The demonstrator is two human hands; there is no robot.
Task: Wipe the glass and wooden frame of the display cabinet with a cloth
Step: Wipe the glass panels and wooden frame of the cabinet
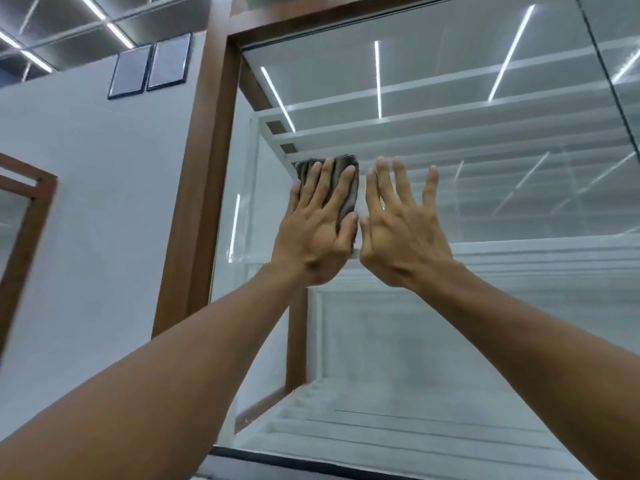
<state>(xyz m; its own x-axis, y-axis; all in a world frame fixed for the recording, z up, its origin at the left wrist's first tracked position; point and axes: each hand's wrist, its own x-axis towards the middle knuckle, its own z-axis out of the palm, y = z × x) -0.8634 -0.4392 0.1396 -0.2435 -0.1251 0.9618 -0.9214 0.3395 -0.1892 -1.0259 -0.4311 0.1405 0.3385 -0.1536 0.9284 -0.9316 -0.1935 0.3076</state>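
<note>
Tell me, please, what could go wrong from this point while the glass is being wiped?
1. The bare right hand is spread open at the glass beside the cloth; it may leave smudges.
2. The left hand only presses the cloth with straight fingers, so the cloth might slip and drop.
3. The wooden frame to the left could be missed.

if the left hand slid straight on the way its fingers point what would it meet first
The left hand, flat on the cloth, points up the glass: nothing but pane until, probably, the top rail of the wooden frame.
</note>
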